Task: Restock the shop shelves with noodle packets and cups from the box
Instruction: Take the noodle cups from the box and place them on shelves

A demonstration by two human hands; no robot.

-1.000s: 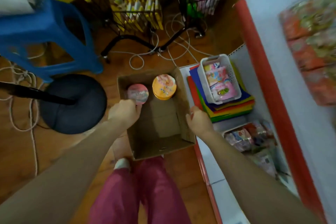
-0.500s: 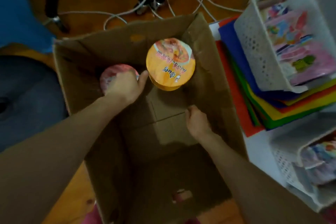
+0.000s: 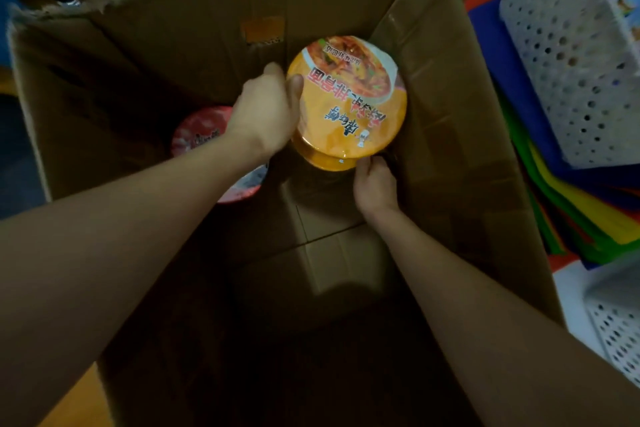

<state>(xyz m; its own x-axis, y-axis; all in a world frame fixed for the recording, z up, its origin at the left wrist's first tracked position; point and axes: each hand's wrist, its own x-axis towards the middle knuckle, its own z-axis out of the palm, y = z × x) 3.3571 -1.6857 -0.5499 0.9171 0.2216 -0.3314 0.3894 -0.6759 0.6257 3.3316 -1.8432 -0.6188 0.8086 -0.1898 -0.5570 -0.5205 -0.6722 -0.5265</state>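
Both my arms reach down into an open cardboard box (image 3: 450,87). An orange noodle cup (image 3: 349,97) with a printed lid stands at the box's far right side. My left hand (image 3: 266,111) holds the cup's left rim, thumb on the lid's edge. My right hand (image 3: 375,184) curls its fingers round the cup's lower near side. A red noodle cup (image 3: 197,135) stands to the left in the box, half hidden under my left forearm.
To the right of the box lies a stack of coloured sheets (image 3: 561,184), with a white perforated basket (image 3: 568,62) on top. A second white basket (image 3: 616,329) shows at the lower right. Cables and a wooden floor lie beyond the box.
My left hand left the red cup and moved right to the orange cup. My right hand moved up from the box floor to the cup's base. The view dropped closer into the box.
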